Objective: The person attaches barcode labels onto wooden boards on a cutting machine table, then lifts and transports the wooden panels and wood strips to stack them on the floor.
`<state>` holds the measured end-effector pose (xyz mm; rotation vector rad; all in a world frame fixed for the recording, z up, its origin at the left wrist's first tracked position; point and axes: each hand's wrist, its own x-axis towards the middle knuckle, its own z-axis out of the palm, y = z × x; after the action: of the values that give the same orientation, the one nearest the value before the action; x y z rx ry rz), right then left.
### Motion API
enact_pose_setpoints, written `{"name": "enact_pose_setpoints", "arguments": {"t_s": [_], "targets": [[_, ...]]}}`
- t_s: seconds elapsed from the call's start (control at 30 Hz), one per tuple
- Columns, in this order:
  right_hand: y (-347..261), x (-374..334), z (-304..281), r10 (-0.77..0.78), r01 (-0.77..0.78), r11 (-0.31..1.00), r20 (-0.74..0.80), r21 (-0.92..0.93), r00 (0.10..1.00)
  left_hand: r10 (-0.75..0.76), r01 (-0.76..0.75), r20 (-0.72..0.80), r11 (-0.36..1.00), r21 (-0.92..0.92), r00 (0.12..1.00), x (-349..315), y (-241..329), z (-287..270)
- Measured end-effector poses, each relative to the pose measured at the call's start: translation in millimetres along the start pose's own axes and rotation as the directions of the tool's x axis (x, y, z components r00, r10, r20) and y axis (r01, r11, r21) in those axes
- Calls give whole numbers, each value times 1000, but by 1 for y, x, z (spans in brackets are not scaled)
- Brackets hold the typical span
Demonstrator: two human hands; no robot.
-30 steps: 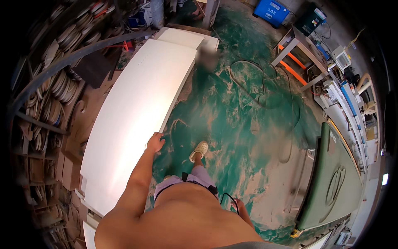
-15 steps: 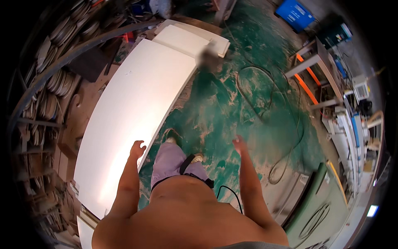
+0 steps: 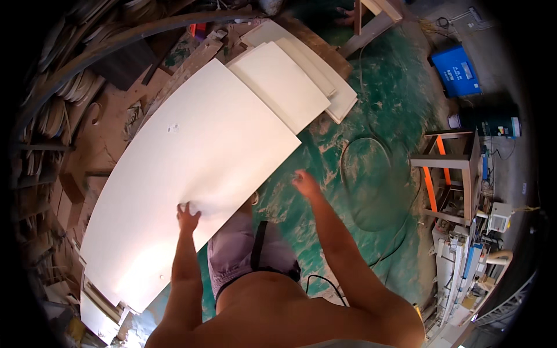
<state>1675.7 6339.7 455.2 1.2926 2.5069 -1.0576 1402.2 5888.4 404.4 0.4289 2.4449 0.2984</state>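
White panel (image 3: 185, 151), approx. 9 o'clock of view centre, lying face up on a stack; its far end is underlain by a smaller white panel (image 3: 281, 87) at 12 o'clock. The L hand (image 3: 188, 220) is placed at 8 o'clock over the panel's face, fingers spread, nothing pinched; firm contact vs. slight hover can't be told. The R hand (image 3: 306, 184), near centre, is held just off the panel's R edge, above the green floor (image 3: 325, 151); its fingers are loosely bent, no object seen in them, and whether the tips meet can't be told. The panel is judged stiff, prob. fairly heavy & awkward given its breadth; the smooth face is likely slippery, the corners apt to chip. Hold is best taken at the opp. long edges, hands well apart, fingers under & thumbs on top, w/ the flat face avoided as a grip.
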Motion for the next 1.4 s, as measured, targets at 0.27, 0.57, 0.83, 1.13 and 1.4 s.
{"name": "enact_pose_setpoints", "arguments": {"t_s": [0.27,0.57,0.83,1.13,1.4], "targets": [[-14,140,-45,201,-202,979,35,24,979,156,-148,299,988,-51,941,60,144,-21],[-12,202,-49,228,-218,974,308,-68,924,76,-38,327,992,-122,942,71,168,-37],[-3,211,-38,77,-312,878,537,363,840,-212,226,196,973,-47,957,65,230,-2],[44,223,-78,117,-334,880,525,339,843,-398,382,66,908,174,915,74,342,26],[118,296,-180,231,-356,884,377,304,897,-343,340,93,939,43,935,95,481,28]]}}
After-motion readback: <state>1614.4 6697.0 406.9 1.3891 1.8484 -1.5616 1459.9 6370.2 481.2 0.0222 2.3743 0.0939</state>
